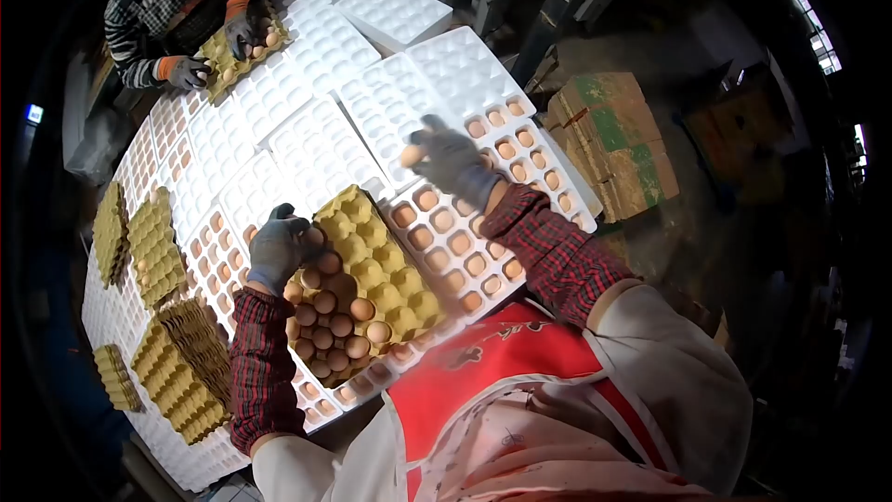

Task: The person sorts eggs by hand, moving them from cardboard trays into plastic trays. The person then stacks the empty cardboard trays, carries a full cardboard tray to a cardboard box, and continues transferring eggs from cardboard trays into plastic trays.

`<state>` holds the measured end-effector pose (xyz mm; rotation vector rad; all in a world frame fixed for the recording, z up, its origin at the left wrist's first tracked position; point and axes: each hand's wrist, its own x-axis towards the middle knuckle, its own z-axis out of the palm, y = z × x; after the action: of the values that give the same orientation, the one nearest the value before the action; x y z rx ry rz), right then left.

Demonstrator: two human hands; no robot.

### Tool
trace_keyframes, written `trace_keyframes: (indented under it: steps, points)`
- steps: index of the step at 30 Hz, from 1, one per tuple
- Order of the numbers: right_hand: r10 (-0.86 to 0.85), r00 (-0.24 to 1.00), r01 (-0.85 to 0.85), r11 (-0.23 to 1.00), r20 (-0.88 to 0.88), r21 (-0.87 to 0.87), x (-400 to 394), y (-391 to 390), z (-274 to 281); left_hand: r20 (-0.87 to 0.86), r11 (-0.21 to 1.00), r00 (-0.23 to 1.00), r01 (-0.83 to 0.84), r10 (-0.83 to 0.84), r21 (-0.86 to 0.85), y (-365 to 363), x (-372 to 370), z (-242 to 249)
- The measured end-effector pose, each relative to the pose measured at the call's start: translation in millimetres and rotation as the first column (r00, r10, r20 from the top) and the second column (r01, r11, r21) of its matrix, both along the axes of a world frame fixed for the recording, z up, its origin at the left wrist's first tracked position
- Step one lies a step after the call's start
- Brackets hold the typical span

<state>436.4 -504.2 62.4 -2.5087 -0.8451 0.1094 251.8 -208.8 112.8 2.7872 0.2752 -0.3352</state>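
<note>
My right hand, in a grey glove and slightly blurred, pinches a brown egg above the white foam egg tray. Several pockets of that tray nearest me hold eggs. My left hand, also gloved, has its fingers curled around another egg at the left edge of a yellow pulp egg tray. Several brown eggs are gathered in the tray's left part, while its right-hand cups are bare. The pulp tray rests on top of the foam trays.
Stacked pulp trays stand at the left, with smaller piles behind. Across the table a person's gloved hands work over another pulp tray. Foam trays are piled at the back. Cardboard boxes stand to the right.
</note>
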Motion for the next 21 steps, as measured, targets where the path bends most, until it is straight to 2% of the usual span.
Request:
trace_keyframes:
  steps: [1,2,3,5,6,7,8,9,11,12,15,16,17,19,20,21]
  points:
    - [-0.057,0.996,0.050,0.994,-0.071,-0.096,22,-19,-5,0.069,0.999,0.997,-0.015,0.017,-0.037,-10,6,11]
    - [-0.085,0.995,0.093,0.983,0.057,-0.160,40,-31,-29,0.141,0.997,0.989,-0.028,0.038,-0.075,-23,18,20]
    - [-0.100,0.995,0.095,0.959,-0.003,-0.266,53,-37,-34,0.212,0.993,0.975,-0.041,0.065,-0.115,-40,30,25]
    - [-0.021,0.999,0.010,0.932,-0.028,-0.362,66,-37,-41,0.471,0.988,0.882,0.041,0.034,-0.148,-85,63,2]
    - [-0.049,0.997,0.027,0.947,-0.061,-0.319,68,-29,-35,0.331,0.933,0.929,-0.038,0.165,-0.358,-94,87,-42]
    - [-0.076,0.992,0.045,0.960,-0.101,-0.277,68,-22,-30,0.210,0.951,0.968,-0.070,0.137,-0.301,-110,108,-54]
    - [-0.016,0.999,0.009,0.987,-0.038,-0.163,75,-20,-39,0.084,0.968,0.991,-0.083,0.105,-0.235,-126,129,-65]
    - [0.006,0.995,-0.022,0.988,-0.100,-0.151,84,-17,-47,-0.042,0.996,0.999,0.030,-0.027,0.086,-142,144,-55]
    - [0.057,0.975,-0.085,0.989,-0.214,-0.124,105,-11,-57,-0.095,0.986,0.994,0.062,-0.048,0.155,-139,161,-88]
    - [0.079,0.981,-0.102,0.987,-0.175,-0.122,106,-10,-54,-0.081,0.983,0.996,0.058,-0.044,0.172,-132,167,-100]
    - [0.079,0.986,-0.053,0.983,-0.144,0.177,109,10,-64,0.173,1.000,0.985,-0.023,0.019,0.019,-134,172,-83]
    - [0.084,0.988,-0.031,0.932,-0.131,0.362,104,20,-63,0.134,1.000,0.991,-0.010,0.010,0.000,-133,180,-79]
    - [0.019,0.961,0.099,0.907,-0.274,0.408,93,25,-62,0.066,1.000,0.998,0.011,-0.011,0.005,-126,188,-89]
    - [0.084,0.992,-0.093,0.991,0.096,0.095,86,32,-82,-0.107,0.996,0.990,-0.084,0.087,0.035,-116,203,-101]
    - [0.162,0.957,-0.146,0.986,0.242,-0.082,83,31,-92,-0.059,0.992,0.991,-0.124,0.123,-0.019,-110,204,-97]
    - [0.176,0.968,-0.163,0.983,0.180,-0.084,82,25,-102,-0.019,0.985,0.988,-0.156,0.155,-0.074,-106,205,-95]
